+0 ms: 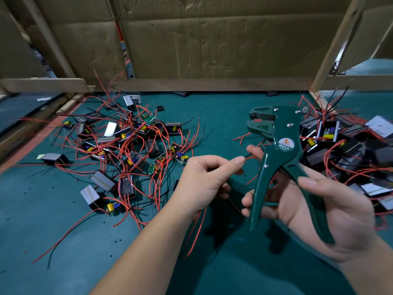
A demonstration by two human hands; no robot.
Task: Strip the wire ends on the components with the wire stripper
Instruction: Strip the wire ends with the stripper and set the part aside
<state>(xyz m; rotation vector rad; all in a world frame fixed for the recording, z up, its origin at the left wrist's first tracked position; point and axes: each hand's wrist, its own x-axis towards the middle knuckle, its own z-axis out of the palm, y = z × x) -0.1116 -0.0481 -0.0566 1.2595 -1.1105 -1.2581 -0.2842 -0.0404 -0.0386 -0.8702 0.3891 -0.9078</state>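
Wire stripper point(285, 145) stands upright in my right hand point(331, 211), fingers curled round its spread green handles, head pointing left above the mat point(63, 231). My left hand point(204, 179) pinches a red wire point(251, 157) just beside it. One heap of wired components point(127, 141) lies left, another heap point(344, 150) right.

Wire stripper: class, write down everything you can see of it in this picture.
The wire stripper is dark green, apparently painted metal, with silver rivets and a round label reading W01A. Its head points up and left, a small red part showing inside. Two long handles spread downward, gripped by the right hand, which holds the tool upright above the green table. The left hand pinches wires beside it.
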